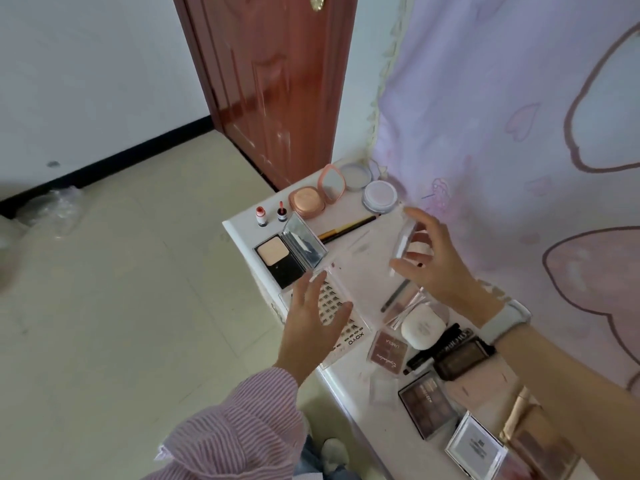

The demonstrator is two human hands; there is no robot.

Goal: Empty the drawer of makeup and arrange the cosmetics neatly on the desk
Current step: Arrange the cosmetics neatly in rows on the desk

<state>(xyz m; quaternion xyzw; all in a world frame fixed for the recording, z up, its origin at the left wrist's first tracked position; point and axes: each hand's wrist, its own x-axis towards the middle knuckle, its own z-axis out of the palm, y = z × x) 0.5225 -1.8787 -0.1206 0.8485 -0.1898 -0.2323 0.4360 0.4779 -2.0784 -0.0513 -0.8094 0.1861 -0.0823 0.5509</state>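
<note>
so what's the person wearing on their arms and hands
The left arm has a loose pink-and-white striped sleeve, gathered at the cuff. The right arm is bare, with a pale grey wristband. Neither the left hand nor the right hand wears gloves.

The right hand (429, 258) held a clear case (403, 237) above the white desk (346, 386). At eight o'clock from it, the left hand (311, 323) hovered with straight fingers over a lash box (337, 299). An open compact (289, 258) lay at eleven o'clock of that box.

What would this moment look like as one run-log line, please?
right hand: holds clear case | left hand: open above lash tray | desk: cosmetics laid out
</note>
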